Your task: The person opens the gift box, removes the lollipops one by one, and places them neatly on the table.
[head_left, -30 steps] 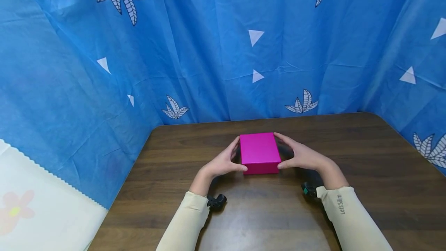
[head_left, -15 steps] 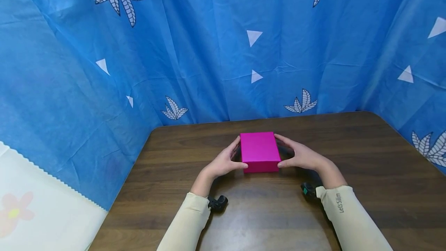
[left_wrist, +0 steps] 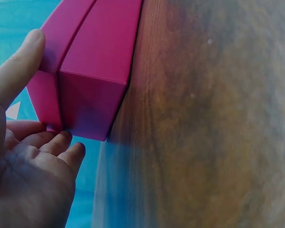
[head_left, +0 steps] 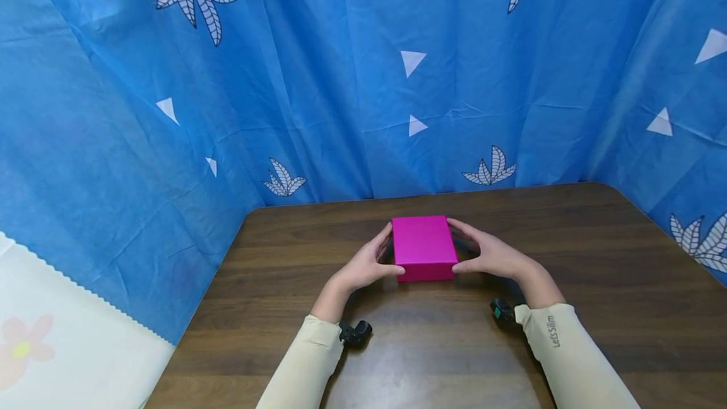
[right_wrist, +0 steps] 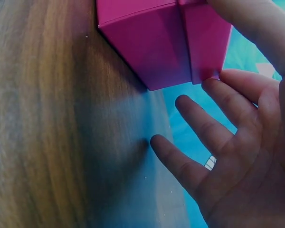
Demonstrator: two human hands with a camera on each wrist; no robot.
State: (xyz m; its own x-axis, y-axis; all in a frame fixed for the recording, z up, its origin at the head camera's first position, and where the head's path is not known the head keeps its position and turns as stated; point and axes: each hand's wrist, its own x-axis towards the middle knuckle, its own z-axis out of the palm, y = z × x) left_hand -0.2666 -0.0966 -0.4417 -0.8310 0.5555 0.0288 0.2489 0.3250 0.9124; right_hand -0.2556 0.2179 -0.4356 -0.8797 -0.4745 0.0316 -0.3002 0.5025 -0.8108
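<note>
A glossy pink box (head_left: 423, 242) with a fitted lid (left_wrist: 50, 92) stands on the wooden table. Its seam shows in both wrist views, with the lower part (right_wrist: 147, 52) against the tabletop. My left hand (head_left: 363, 265) holds the lid's left side, thumb on the front face and fingertips at the back corner. On the opposite side my right hand (head_left: 495, 252) grips the lid likewise, thumb at the front and forefinger at the back corner. Its ring and little fingers (right_wrist: 180, 161) are spread apart from the box. The inside of the box is hidden.
The brown wooden table (head_left: 431, 352) extends around the box on all sides. A blue curtain (head_left: 341, 81) with leaf and triangle prints hangs behind the table's back edge. Pale cloth with a flower print (head_left: 85, 339) hangs at the left.
The head view has shifted slightly. Both hands keep the same hold on the lid, and the box stands almost where it was.
</note>
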